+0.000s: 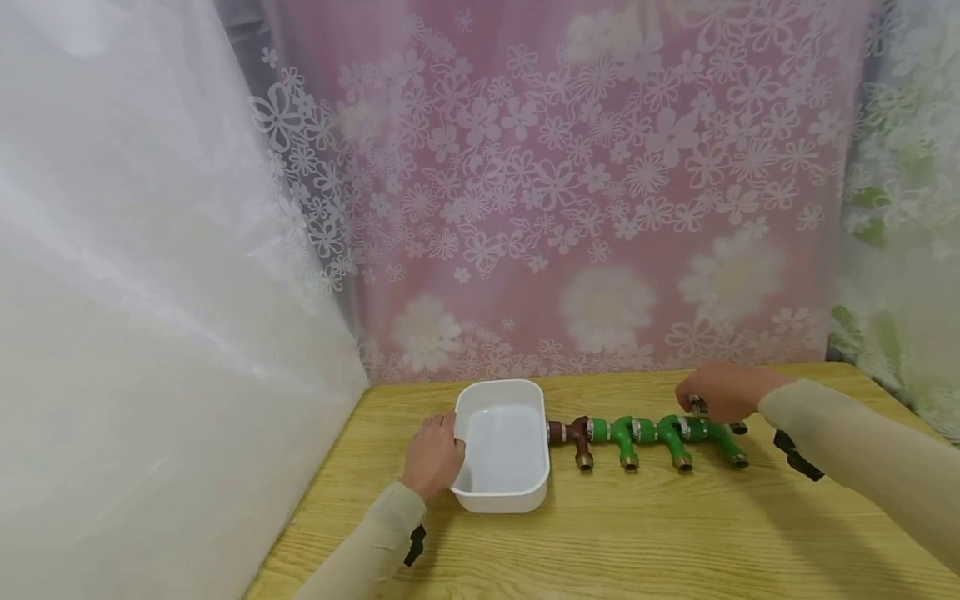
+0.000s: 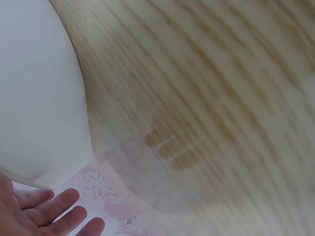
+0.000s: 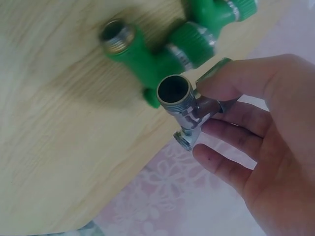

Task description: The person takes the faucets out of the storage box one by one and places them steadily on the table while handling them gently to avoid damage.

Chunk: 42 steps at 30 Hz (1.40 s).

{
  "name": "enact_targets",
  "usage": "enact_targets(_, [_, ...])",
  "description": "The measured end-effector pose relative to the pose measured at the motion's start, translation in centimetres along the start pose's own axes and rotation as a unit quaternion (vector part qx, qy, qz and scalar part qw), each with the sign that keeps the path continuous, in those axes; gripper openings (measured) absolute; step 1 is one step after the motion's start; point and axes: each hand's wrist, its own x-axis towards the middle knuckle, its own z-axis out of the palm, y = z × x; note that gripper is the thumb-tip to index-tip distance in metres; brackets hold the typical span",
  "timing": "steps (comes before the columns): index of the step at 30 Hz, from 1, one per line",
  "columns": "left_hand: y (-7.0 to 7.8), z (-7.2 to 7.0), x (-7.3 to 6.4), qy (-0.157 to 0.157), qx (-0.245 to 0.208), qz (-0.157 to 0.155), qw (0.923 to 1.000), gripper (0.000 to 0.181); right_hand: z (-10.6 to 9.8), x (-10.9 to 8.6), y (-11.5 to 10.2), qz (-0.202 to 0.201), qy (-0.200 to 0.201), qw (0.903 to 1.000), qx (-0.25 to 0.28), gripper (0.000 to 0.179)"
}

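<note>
My left hand (image 1: pixel 435 457) rests at the left rim of a white rectangular basin (image 1: pixel 501 503). In the left wrist view its fingers (image 2: pixel 61 204) are relaxed and spread beside the basin's wall (image 2: pixel 42 93); the thumb is out of sight there. My right hand (image 1: pixel 723 393) holds a chrome tap (image 3: pixel 189 115) between thumb and fingers, with its round threaded end facing the wrist camera. The chrome tap is over the right end of a row of taps: a brown tap (image 1: pixel 582 440) beside the basin, then green taps (image 1: pixel 626 437) with brass-coloured threaded ends.
All of these are on a wood-grain table (image 1: pixel 600 542). A pink flowered curtain (image 1: pixel 585 183) hangs behind its back edge. White plastic sheeting (image 1: pixel 150 292) slopes down at the left, and a green-patterned sheet (image 1: pixel 907 208) hangs at the right.
</note>
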Motion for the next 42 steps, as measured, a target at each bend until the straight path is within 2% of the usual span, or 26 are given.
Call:
enact_targets(14, [0.0, 0.2, -0.1, -0.002, -0.001, 0.0, 1.0, 0.042, 1.4, -2.7, 2.2, 0.031, -0.008, 0.9994, 0.015, 0.038])
enact_targets(26, [0.3, 0.0, -0.1, -0.009, -0.011, -0.009, 0.9999, 0.044, 2.5, -4.6, 4.3, 0.052, -0.006, 0.9984, 0.018, 0.033])
enact_targets(30, [0.3, 0.1, -0.2, -0.012, -0.005, -0.008, 0.9999, 0.044, 3.3, -4.8, 4.7, 0.055, -0.006, 0.9981, 0.028, 0.032])
enact_targets(37, [0.3, -0.1, 0.0, 0.002, 0.0, 0.002, 1.0, 0.042, 3.7, -4.9, 5.1, 0.066, -0.007, 0.9968, 0.044, 0.036])
enact_targets(42, [0.2, 0.0, 0.0, -0.004, 0.004, -0.001, 1.0, 0.042, 4.3, -4.8, 5.6, 0.068, -0.011, 0.9967, 0.041, 0.04])
